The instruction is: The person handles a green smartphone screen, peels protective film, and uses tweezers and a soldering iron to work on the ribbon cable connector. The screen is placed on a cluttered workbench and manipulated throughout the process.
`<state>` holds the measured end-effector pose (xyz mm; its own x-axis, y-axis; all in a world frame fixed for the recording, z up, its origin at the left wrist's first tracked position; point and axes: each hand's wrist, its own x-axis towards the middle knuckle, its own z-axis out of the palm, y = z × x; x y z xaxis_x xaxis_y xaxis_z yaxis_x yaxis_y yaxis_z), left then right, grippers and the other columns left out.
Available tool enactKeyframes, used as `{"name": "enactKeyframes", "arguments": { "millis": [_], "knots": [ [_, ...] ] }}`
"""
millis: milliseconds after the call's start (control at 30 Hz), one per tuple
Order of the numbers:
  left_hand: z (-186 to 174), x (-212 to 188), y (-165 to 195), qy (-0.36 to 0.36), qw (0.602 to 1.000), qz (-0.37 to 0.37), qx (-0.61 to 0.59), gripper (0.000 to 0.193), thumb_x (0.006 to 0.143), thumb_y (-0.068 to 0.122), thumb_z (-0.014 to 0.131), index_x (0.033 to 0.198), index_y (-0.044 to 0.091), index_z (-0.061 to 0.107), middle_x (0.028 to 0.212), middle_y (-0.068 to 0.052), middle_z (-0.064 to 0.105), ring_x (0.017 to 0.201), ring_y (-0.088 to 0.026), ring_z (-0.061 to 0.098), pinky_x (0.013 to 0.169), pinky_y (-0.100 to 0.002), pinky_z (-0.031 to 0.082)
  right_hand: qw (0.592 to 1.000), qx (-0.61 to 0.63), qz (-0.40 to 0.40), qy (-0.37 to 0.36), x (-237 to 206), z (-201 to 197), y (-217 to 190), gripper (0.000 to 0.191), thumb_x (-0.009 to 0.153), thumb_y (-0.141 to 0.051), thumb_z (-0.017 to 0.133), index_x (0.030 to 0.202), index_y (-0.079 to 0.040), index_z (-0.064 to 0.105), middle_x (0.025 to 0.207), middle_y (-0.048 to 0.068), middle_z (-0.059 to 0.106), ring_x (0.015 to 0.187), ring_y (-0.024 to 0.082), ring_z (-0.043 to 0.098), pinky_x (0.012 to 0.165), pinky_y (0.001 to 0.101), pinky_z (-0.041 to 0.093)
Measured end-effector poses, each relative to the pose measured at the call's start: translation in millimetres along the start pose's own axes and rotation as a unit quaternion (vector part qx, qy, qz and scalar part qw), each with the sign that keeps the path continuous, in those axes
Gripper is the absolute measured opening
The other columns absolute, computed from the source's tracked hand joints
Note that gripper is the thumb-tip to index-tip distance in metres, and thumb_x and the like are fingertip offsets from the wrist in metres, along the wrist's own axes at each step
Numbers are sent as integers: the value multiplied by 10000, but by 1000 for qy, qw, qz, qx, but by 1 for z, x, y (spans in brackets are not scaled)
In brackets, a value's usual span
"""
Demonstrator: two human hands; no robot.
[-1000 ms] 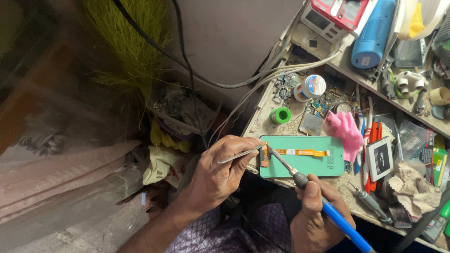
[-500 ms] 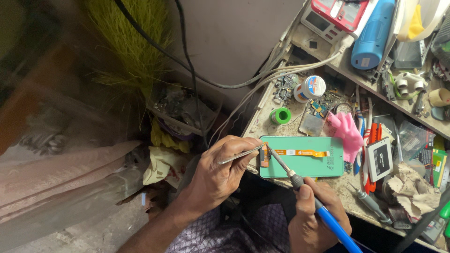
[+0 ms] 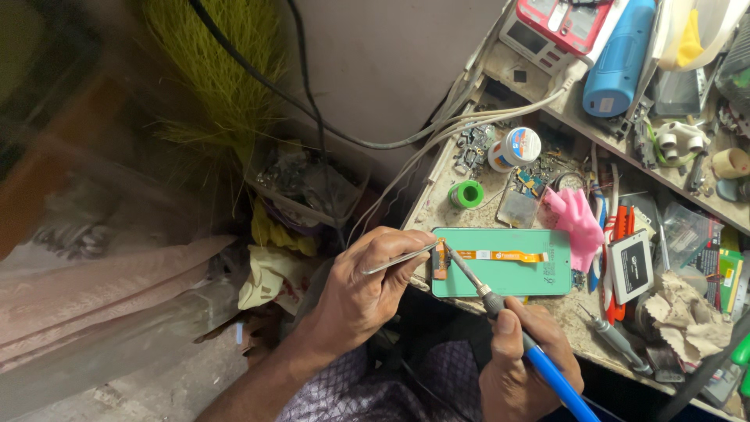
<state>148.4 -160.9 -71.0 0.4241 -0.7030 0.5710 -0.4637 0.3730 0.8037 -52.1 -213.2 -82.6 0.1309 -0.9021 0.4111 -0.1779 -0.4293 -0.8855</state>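
Panel (image 3: 504,272): flat rounded rectangle, smooth green back, lying at the near edge of the counter (image 3: 476,215). An orange ribbon cable (image 3: 500,255) runs along its length to a small brown connector at the left end.

Tweezers (image 3: 400,259): thin bright metal, tips at the connector. Held by the left hand (image 3: 367,293), fingers curled shut around the shaft, forearm coming up from lower left, wrist bent toward the panel.

Iron (image 3: 516,332): blue handle, grey collar, slim metal tip touching the panel's left end just beside the tweezer tips. The right hand (image 3: 525,367) is clamped on the handle, thumb on top, below the counter's edge.

Counter: gritty, dust-coated surface. On it: green solder spool (image 3: 469,194), round; white tin (image 3: 517,147), round; pink glove (image 3: 576,223), soft, touching the panel's far right corner; black-and-white battery (image 3: 631,266), flat; crumpled tan cloth (image 3: 687,312).

Shelf behind: blue cylinder (image 3: 621,59), red-and-white meter (image 3: 558,22).

Left of counter: green broom (image 3: 215,78), bristly; white and black cables (image 3: 437,129) draped across the wall.
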Motion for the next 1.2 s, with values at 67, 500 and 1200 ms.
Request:
{"name": "enactKeyframes", "arguments": {
  "millis": [67,500,1200],
  "knots": [
    [1,0,0,0,1000,3,2,353,988,-4,720,1265,56,511,1177,-95,708,1073,-224,744,895,-311,666,1000,-12,12,-2,0,-1,-2,203,999,-88,753,1076,90,693,900,176,710,753,147,648,724,219,508],
    [1,-1,0,-3,1000,-6,-7,359,991,-12,713,1271,64,503,1196,-97,705,1084,-226,743,896,-311,672,1000,20,4,-2,1,0,0,191,1003,-75,739,1076,94,687,887,175,705,751,149,647,713,213,496],
    [0,3,5,0,1000,3,7,388,982,-28,721,1281,63,492,1181,-104,712,1071,-243,749,892,-322,662,1000,11,1,-11,3,-3,-2,196,998,-79,733,1104,80,687,903,177,708,774,165,662,738,230,514]
  ]
}}
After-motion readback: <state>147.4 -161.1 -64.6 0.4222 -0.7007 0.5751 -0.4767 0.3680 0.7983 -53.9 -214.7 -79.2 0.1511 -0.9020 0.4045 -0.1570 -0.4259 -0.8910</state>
